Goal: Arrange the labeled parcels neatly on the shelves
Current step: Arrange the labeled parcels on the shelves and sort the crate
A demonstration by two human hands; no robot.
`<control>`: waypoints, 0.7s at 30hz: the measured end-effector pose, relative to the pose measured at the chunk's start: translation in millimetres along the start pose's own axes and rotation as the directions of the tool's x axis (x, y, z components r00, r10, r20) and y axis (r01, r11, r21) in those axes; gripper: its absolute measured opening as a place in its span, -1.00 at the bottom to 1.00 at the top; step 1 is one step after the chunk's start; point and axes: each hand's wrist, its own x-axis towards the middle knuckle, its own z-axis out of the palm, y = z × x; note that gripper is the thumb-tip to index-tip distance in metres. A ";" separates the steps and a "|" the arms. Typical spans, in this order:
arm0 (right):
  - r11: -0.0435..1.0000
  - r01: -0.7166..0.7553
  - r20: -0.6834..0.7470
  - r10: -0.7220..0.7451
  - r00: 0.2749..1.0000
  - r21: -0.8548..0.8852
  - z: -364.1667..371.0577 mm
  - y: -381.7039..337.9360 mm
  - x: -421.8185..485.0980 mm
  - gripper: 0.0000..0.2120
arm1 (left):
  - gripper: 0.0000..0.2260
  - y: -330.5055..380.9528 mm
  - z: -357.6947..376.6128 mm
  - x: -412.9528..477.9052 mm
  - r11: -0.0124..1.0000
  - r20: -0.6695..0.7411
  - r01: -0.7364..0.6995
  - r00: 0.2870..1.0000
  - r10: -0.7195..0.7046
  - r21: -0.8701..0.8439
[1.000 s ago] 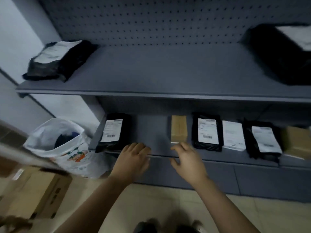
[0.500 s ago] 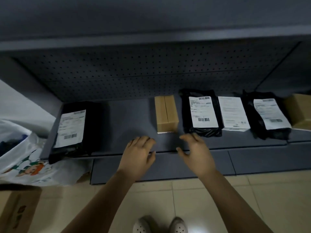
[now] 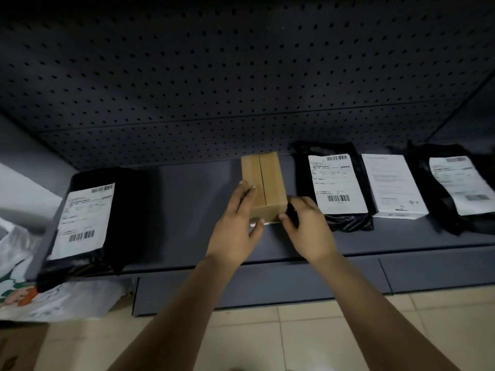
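The small cardboard box sits on the lower shelf, its taped seam running front to back, and you have it from both sides. Your left hand lies over its left top with the thumb tucked against the near face. Your right hand has its fingers curled round the right near corner and its thumb on the front edge. Both hands are closed on it, neither one loose.

A strip of white shows along its near bottom edge, so the label probably faces down or forward. Turn the box so the label reads from above like its neighbours, then set it square to the shelf lip. There is little room on the right, where your fingers touch or nearly touch the black mailer, so take care not to drag that mailer out of line.

Beyond it lie a white parcel and another black mailer, side by side with labels up. Well apart on the left, a large black mailer overhangs the shelf corner and looks due for straightening.

Dark pegboard backs the shelf, and below are a pale tiled floor and a printed plastic bag at the left
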 end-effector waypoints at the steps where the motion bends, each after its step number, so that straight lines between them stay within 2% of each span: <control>1: 1.000 0.021 -0.011 -0.020 1.000 0.018 1.3 -1.4 -2.9 -0.68 | -0.43 -0.1 -1.3 -4.6 1.000 -0.016 0.022 1.000 -0.022 -0.021; 7: 0.976 0.071 0.058 -0.085 0.995 0.207 14.0 -12.5 -12.5 -0.48 | -0.38 -16.3 -9.5 -31.1 0.971 -0.032 0.194 0.979 -0.200 -0.138; 12: 0.961 0.161 0.091 -0.186 0.978 0.226 28.4 -31.0 -8.7 -0.47 | -0.52 -32.4 -14.2 -31.0 0.937 -0.001 0.325 0.945 -0.328 -0.125; 17: 0.972 0.162 0.120 -0.184 0.976 0.173 38.1 -33.9 -8.6 -0.51 | -0.57 -52.3 -14.2 -35.9 0.930 0.058 0.348 0.937 -0.343 -0.119; 21: 0.964 0.112 0.111 -0.142 0.984 0.240 36.1 -35.5 -11.9 -0.42 | -0.44 -51.2 -20.1 -42.3 0.946 0.009 0.297 0.954 -0.298 -0.133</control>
